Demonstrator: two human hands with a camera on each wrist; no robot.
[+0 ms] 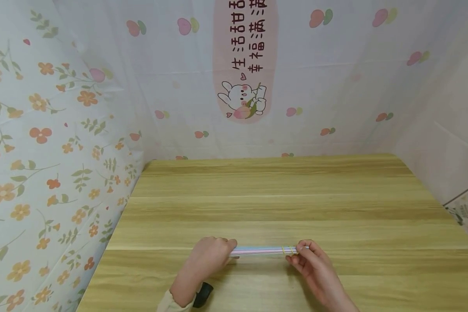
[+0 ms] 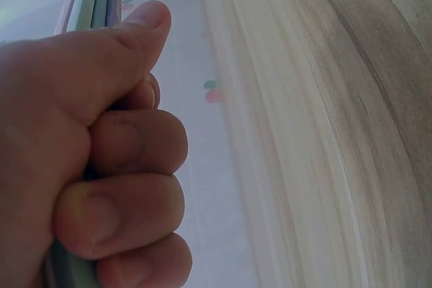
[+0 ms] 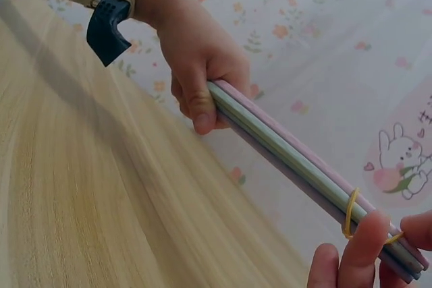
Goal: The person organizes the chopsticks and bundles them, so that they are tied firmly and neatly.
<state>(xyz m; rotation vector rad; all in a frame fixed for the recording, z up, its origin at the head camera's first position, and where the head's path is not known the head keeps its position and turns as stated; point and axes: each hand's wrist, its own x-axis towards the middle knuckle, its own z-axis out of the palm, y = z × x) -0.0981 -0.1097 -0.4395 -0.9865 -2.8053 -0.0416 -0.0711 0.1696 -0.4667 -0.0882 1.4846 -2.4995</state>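
A bundle of pastel chopsticks in pink, green, blue and purple is held level above the table in the head view. My left hand grips one end of it, fingers curled round, as the left wrist view of that hand shows closely. At the other end, my right hand has thumb and fingertips on either side of the chopsticks, pinching them beside a yellow rubber band. The band loops round the bundle, and a second strand passes close to the right fingers. Part of that strand is hidden.
Beneath the hands lies a wood-grain table. A floral cloth hangs along the left side, and a printed curtain with a rabbit picture hangs behind. A black strap piece sits at the left wrist.
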